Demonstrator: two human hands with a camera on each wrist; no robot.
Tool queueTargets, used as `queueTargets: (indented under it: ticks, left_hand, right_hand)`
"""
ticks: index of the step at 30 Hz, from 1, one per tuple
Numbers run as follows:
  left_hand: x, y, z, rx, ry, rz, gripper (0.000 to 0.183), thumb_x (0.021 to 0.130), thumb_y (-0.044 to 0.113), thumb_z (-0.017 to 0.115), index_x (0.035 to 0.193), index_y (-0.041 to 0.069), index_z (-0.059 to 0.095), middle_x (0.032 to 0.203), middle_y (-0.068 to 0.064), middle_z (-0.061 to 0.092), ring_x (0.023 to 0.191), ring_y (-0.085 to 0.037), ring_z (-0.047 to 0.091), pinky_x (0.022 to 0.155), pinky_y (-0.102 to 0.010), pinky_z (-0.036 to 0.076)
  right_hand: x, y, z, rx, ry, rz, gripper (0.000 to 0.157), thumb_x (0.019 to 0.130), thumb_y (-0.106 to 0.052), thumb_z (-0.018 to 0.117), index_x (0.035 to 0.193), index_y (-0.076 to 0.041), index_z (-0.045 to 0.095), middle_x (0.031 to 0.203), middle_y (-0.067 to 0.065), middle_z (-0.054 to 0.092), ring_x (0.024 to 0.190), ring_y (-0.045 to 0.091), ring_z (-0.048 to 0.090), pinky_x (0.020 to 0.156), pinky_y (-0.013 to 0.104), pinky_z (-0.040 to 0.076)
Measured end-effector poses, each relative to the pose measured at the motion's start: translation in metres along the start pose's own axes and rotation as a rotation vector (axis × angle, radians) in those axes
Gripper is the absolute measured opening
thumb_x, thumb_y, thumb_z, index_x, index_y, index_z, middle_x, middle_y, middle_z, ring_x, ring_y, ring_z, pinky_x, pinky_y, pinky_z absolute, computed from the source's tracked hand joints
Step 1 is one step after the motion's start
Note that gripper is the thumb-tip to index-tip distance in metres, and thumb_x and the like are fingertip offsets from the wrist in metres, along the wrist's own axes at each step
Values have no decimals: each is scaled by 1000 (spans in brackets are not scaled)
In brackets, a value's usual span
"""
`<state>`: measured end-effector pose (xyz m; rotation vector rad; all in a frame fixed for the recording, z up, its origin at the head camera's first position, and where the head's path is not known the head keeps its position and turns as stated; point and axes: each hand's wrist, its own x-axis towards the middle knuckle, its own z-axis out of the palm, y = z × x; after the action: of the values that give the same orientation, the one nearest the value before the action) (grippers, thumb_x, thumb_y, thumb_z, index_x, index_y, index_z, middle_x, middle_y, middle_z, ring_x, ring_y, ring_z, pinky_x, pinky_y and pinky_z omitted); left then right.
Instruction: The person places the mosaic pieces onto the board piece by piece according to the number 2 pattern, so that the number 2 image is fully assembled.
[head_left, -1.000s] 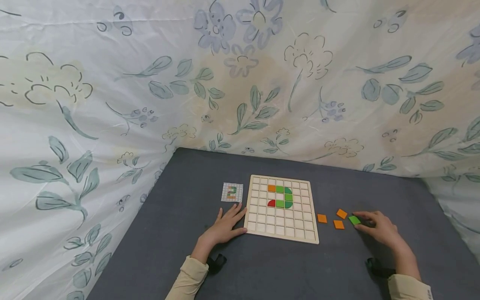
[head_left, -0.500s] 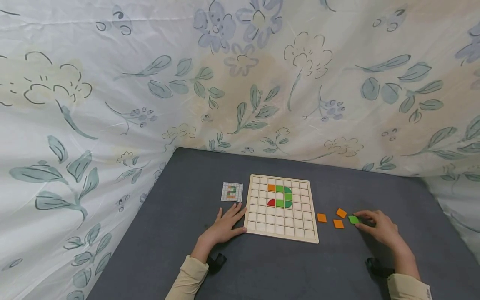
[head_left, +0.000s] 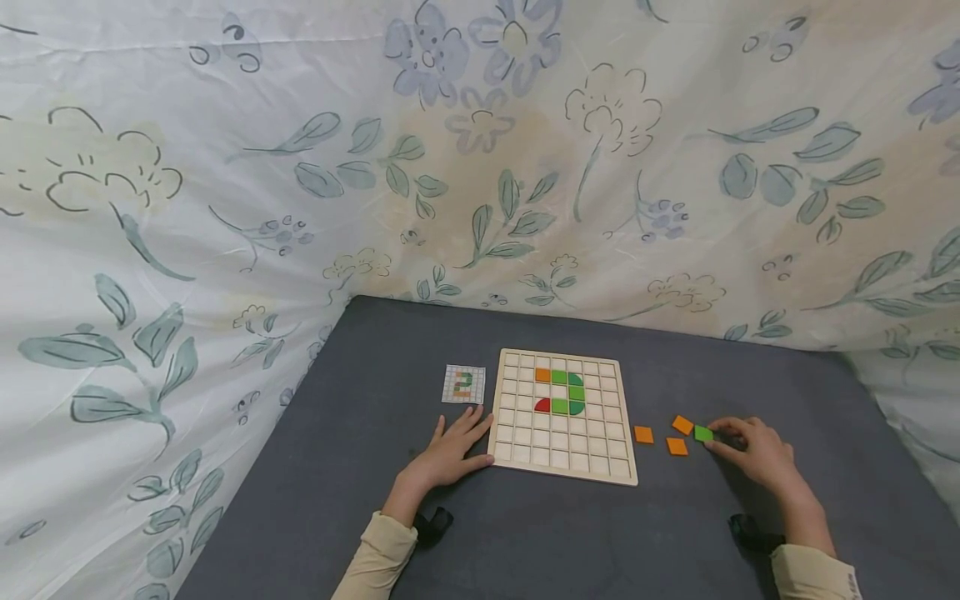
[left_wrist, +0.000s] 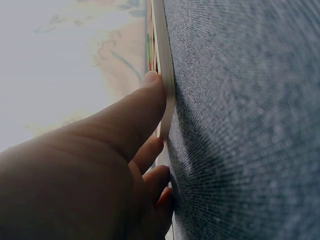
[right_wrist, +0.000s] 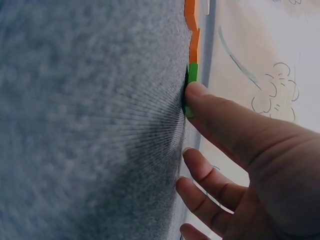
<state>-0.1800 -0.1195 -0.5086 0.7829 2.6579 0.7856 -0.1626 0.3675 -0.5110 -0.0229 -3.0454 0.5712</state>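
Left hand (head_left: 451,451) spread, right hand (head_left: 754,452) pinching green tile (head_left: 702,433): knocking its ten-o'clock orange neighbour (head_left: 682,425) is being risked by overpushing.

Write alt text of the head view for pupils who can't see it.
A right hand pinches a green tile beside three orange tiles on a dark table, while the left hand touches a gridded board bearing colored pieces; a patterned card lies nearby.

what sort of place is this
Probably an indoor play corner, though little of the room shows: a dark table backed by floral cloth, with a grid board and loose orange tiles on it.
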Motion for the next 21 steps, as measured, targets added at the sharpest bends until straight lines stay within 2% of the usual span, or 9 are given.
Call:
queueTargets:
  ticks: [8, 14, 21]
  left_hand:
    - [1, 0, 0, 12, -3, -2, 67, 94, 41, 51, 149, 14, 23, 155, -10, 13, 143, -29, 8, 110, -62, -2]
    - [1, 0, 0, 5, -4, -2, 68, 93, 40, 52, 149, 13, 24, 155, -11, 14, 143, -30, 8, 109, -63, -2]
    - [1, -1, 1, 4, 0, -2, 68, 93, 42, 51, 149, 14, 24, 155, -10, 14, 143, -30, 8, 109, -63, -2]
  right_hand:
    - [1, -5, -3, 18, -8, 10, 45, 83, -42, 68, 108, -4, 64, 100, 22, 53, 86, 36, 51, 64, 51, 32]
    - [3, -9, -6, 21, -4, 19, 44, 83, -39, 69, 108, -3, 64, 100, 23, 52, 86, 38, 50, 66, 53, 31]
    - [5, -17, -5, 21, 26, -16, 41, 82, -38, 70, 106, -4, 65, 100, 23, 53, 84, 37, 52, 66, 54, 32]
